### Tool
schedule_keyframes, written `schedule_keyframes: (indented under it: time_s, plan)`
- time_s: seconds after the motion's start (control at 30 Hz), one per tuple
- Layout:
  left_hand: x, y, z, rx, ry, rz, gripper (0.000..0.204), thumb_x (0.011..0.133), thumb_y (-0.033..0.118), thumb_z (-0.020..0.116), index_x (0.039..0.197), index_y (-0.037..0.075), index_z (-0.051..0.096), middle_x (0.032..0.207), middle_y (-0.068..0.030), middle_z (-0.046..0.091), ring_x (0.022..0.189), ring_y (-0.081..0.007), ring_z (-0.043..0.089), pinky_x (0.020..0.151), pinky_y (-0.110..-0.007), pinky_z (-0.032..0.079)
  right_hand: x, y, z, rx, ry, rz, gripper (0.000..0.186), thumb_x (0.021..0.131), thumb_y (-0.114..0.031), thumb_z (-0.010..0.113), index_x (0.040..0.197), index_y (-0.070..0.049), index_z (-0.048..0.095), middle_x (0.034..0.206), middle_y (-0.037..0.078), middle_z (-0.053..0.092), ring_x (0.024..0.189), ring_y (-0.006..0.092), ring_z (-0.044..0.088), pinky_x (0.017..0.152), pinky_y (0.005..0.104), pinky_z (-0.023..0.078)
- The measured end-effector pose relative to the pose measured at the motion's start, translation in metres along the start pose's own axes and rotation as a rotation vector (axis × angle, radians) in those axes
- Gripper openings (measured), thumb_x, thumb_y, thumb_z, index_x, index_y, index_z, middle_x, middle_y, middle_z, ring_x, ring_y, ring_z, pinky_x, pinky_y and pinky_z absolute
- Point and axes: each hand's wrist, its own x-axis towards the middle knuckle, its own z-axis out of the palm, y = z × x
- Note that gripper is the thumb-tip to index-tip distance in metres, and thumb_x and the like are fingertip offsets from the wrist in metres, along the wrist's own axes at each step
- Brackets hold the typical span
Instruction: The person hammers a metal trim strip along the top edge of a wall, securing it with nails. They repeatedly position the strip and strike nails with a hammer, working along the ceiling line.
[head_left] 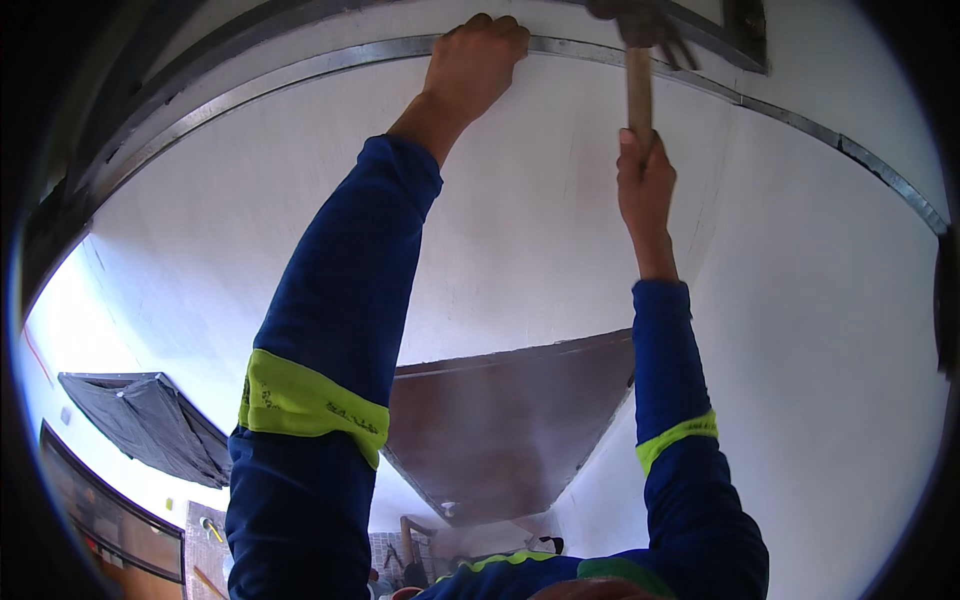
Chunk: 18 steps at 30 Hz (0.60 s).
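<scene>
My left hand (pixel 475 60) is raised at the upper middle, fingers curled against a narrow silver metal strip (pixel 590 51) along the pale surface; anything inside the fingers is hidden. My right hand (pixel 645 185) grips the wooden handle of a claw hammer (pixel 638 95). The hammer's dark head is blurred at the top edge, right of my left hand, overlapping the strip and a dark frame (pixel 745 40). Both forearms are in blue sleeves with yellow bands.
A large brown panel (pixel 500 400) spans the middle below my hands. A dark covered rectangle (pixel 140 415) is at the left on the white surface, above a wood-and-glass framed piece (pixel 120 540). Assorted items crowd the bottom middle. A pale wall (pixel 820 350) extends at the right.
</scene>
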Motion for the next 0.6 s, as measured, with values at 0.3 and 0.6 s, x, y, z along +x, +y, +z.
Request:
schedule_keyframes:
  time_s: [0.3, 0.6]
  plan:
    - [-0.001, 0.003, -0.001, -0.026, -0.025, -0.025, 0.004, 0.085, 0.015, 0.073, 0.087, 0.013, 0.070, 0.091, 0.0016, 0.066, 0.090, -0.0191, 0.067, 0.073, -0.036, 0.062, -0.011, -0.003, 0.002, -0.115, -0.078, -0.120, 0.035, 0.103, -0.041, 0.061, 0.098, -0.006, 0.061, 0.065, -0.003, 0.049, 0.056, 0.0067, 0.047, 0.048, 0.0250, 0.039]
    - [0.005, 0.003, -0.008, 0.028, -0.080, -0.030, 0.006, 0.087, 0.017, 0.073, 0.087, 0.013, 0.069, 0.087, 0.0004, 0.066, 0.088, -0.0209, 0.067, 0.074, -0.038, 0.060, -0.005, -0.009, 0.001, -0.052, -0.147, 0.018, 0.038, 0.103, -0.038, 0.061, 0.099, 0.000, 0.060, 0.062, 0.015, 0.056, 0.049, 0.0288, 0.055, 0.050, 0.0364, 0.046]
